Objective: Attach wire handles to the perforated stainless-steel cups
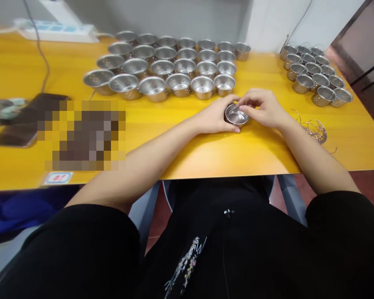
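A small perforated metal cup [236,115] sits between both hands on the yellow table [205,149]. My left hand [216,116] wraps its left side, fingers curled round the rim. My right hand [264,109] closes on its right side, fingertips pinching at the rim. Whether a wire handle is in the fingers is too small to tell.
Several rows of the same metal cups [171,66] stand at the back centre. A second group with wire handles [314,72] stands at the back right. Loose wire handles [314,129] lie right of my right wrist. A phone [28,120] and a power strip [59,29] lie at the left.
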Demonstrator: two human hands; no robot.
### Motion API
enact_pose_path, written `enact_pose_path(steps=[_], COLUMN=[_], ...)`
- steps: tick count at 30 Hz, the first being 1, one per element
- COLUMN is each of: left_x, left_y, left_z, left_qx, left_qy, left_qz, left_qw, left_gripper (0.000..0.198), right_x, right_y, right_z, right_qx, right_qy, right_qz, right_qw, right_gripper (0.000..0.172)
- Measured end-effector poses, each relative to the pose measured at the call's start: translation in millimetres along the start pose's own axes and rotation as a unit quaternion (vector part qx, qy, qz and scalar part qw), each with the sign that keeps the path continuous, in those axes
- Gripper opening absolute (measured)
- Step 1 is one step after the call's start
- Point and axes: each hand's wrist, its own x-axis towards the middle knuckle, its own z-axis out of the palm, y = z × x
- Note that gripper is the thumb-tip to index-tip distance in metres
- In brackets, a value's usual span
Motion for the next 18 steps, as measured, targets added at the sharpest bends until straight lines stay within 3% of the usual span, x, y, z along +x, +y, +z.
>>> enact_pose_path(steps=[7,11,18], left_x=[-4.4,-6.5,-6.0], left_y=[-3.8,-6.2,-11.5], left_z=[3.0,-2.0,0.1], left_qx=[0.011,-0.006,-0.021], left_qy=[0.011,0.005,-0.001], left_qz=[-0.017,-0.005,-0.007], left_qw=[1.0,1.0,1.0], left_gripper=[0.113,0.121,0.128], right_x=[8.9,4.1,-4.6], right_y=[7.3,8.9,2.1], right_z=[7.4,3.6,-3.5], right_qx=[0.012,0.044,0.05], right_qy=[-0.007,-0.015,-0.023], right_qz=[0.026,0.0,0.006], right_qw=[1.0,0.999,0.998], right_gripper=[0.045,0.052,0.046])
